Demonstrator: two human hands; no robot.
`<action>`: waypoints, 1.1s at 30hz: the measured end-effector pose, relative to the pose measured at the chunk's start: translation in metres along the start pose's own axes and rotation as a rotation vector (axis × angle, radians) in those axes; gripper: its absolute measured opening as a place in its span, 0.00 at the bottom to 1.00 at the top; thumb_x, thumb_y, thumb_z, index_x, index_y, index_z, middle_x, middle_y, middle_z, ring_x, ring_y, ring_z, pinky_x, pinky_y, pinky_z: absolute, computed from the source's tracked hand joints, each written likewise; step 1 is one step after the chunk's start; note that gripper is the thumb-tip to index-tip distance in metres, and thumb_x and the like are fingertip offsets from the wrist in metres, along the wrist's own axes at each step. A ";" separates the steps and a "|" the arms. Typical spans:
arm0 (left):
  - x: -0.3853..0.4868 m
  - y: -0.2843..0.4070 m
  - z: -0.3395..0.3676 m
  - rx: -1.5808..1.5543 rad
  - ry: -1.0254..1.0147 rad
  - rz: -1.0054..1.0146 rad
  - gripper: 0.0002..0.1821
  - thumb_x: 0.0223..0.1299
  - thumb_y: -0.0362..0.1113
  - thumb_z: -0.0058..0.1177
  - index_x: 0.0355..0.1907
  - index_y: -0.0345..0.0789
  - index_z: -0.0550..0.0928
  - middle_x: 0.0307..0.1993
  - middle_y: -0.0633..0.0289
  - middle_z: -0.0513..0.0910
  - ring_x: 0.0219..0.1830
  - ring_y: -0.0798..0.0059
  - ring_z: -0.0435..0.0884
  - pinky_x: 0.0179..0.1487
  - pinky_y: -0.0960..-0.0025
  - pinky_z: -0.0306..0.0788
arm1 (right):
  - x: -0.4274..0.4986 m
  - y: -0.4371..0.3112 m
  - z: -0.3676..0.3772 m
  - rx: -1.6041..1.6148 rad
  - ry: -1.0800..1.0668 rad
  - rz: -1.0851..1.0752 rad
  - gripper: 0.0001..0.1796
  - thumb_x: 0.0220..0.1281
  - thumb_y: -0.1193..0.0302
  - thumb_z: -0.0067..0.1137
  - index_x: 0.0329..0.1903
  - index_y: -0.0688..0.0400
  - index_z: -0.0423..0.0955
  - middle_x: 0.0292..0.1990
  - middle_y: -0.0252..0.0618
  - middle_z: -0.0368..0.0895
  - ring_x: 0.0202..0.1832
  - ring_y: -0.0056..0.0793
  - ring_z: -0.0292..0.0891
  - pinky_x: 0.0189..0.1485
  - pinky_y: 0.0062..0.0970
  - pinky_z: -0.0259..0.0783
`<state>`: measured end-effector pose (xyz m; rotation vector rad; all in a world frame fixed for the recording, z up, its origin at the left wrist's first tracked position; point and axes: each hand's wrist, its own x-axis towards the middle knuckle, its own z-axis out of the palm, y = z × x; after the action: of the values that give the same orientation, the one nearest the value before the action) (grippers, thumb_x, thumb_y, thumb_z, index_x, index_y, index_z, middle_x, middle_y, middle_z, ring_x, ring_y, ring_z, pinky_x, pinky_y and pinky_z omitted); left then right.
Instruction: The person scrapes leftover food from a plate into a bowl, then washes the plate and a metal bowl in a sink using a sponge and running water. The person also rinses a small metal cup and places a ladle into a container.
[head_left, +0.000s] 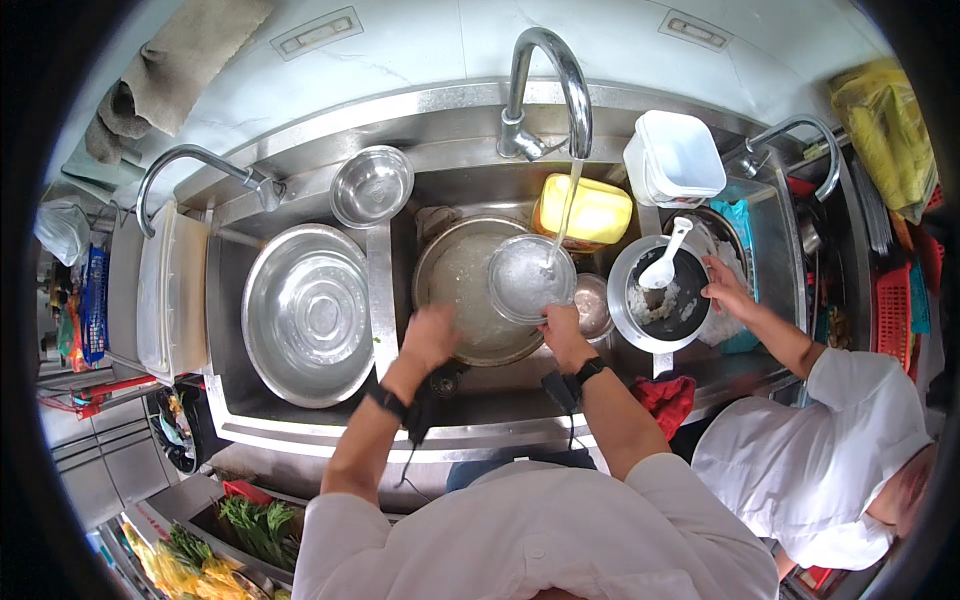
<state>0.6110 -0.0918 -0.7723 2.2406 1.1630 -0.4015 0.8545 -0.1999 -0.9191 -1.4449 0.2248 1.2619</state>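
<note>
Water runs from the middle chrome faucet (551, 90) into a clear round bowl (532, 277), whose near rim my right hand (562, 328) grips. Beneath that bowl is a large round metal basin (457, 300) of cloudy water in the middle sink. My left hand (432, 335) is over the basin's near left edge, blurred; its fingers cannot be made out. A small metal bowl (592, 307) lies to the right of the basin. Behind it a yellow container (583, 210) stands beside the stream.
At right, a co-worker's hand (727, 289) touches a pot (658, 341) holding rice remains and a white spoon (664, 264). A large metal basin (311, 315) fills much of the left sink. A metal bowl (373, 186) and white tubs (679, 161) stand at the back; a red cloth (666, 403) hangs in front.
</note>
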 end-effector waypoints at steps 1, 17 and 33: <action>-0.032 0.002 0.014 0.076 0.035 0.014 0.22 0.51 0.42 0.62 0.48 0.35 0.76 0.51 0.50 0.76 0.58 0.52 0.72 0.59 0.49 0.67 | -0.004 0.001 -0.001 0.027 -0.005 -0.012 0.29 0.50 0.82 0.52 0.58 0.53 0.67 0.49 0.43 0.75 0.41 0.42 0.75 0.34 0.42 0.73; -0.076 0.031 0.014 -0.520 0.775 0.020 0.12 0.49 0.25 0.61 0.39 0.32 0.80 0.40 0.50 0.78 0.45 0.49 0.77 0.48 0.58 0.73 | -0.060 0.004 0.029 -0.196 -0.037 -0.100 0.26 0.59 0.79 0.50 0.62 0.52 0.63 0.53 0.43 0.73 0.48 0.44 0.76 0.32 0.44 0.79; 0.037 0.051 0.073 0.016 -0.055 0.272 0.17 0.50 0.30 0.55 0.46 0.38 0.82 0.49 0.55 0.78 0.56 0.53 0.73 0.55 0.51 0.70 | -0.071 0.012 0.022 -0.409 -0.092 -0.139 0.19 0.71 0.66 0.50 0.59 0.62 0.67 0.42 0.45 0.78 0.40 0.32 0.76 0.34 0.34 0.75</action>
<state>0.6742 -0.1360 -0.8301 2.3453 0.8143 -0.3601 0.8047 -0.2217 -0.8670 -1.7091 -0.2053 1.3039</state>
